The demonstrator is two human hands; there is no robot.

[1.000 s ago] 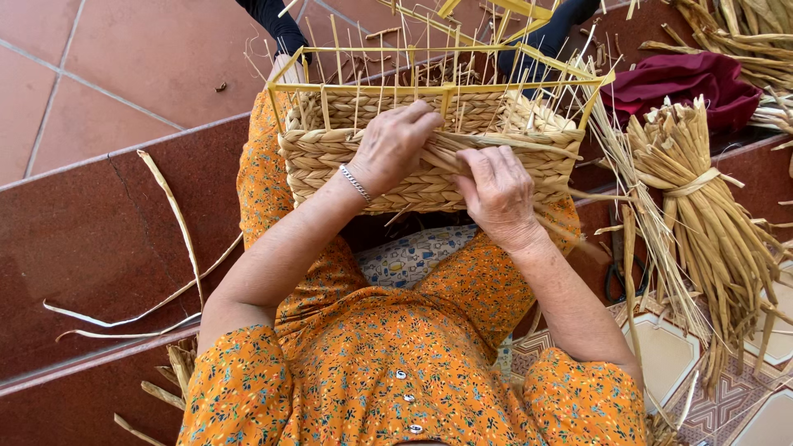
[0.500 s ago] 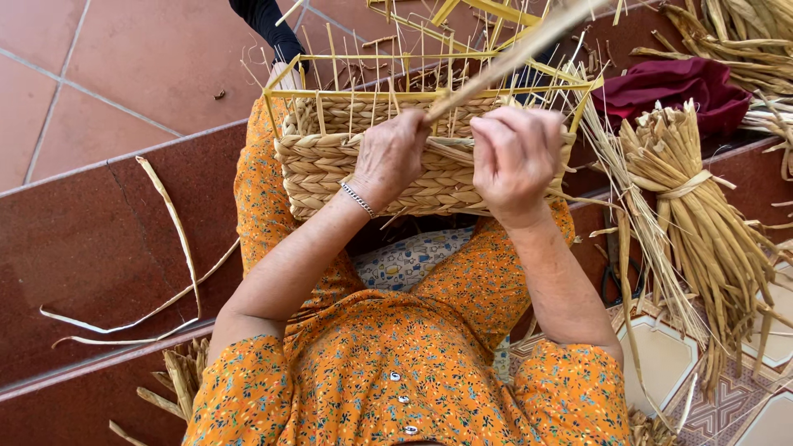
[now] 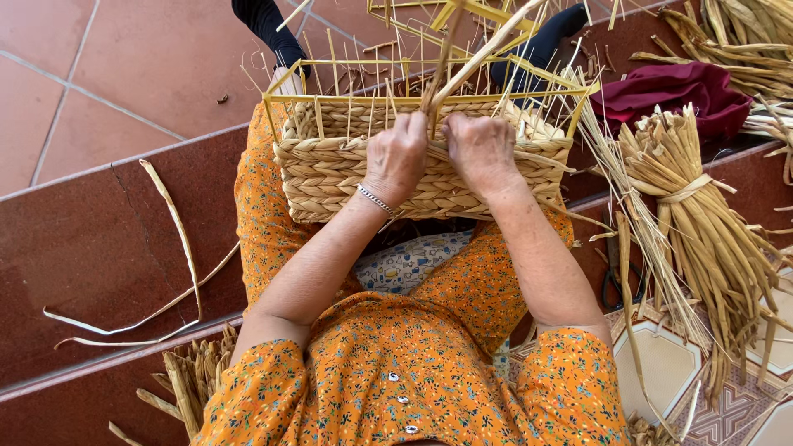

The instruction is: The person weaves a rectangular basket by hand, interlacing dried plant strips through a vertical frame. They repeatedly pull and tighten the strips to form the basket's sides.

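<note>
A loose strand (image 3: 178, 239) is lying on the dark red step (image 3: 107, 248) at far left. The woven basket (image 3: 413, 165) is resting on the person's lap, its long axis running left to right. The left hand (image 3: 399, 154) is gripping closed on the upper woven edge; just beside it, the right hand (image 3: 479, 149) is clamping a flat reed (image 3: 487, 54) that is slanting up and rightward. A tied reed bundle (image 3: 702, 223) is lying at right.

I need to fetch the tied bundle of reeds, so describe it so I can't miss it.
Start at the woven basket on the person's lap and look to its right. Below the dark red cloth lies the tied bundle of reeds, fanning downward. Unlike the loose stalks around it, a pale strip binds it.
</note>
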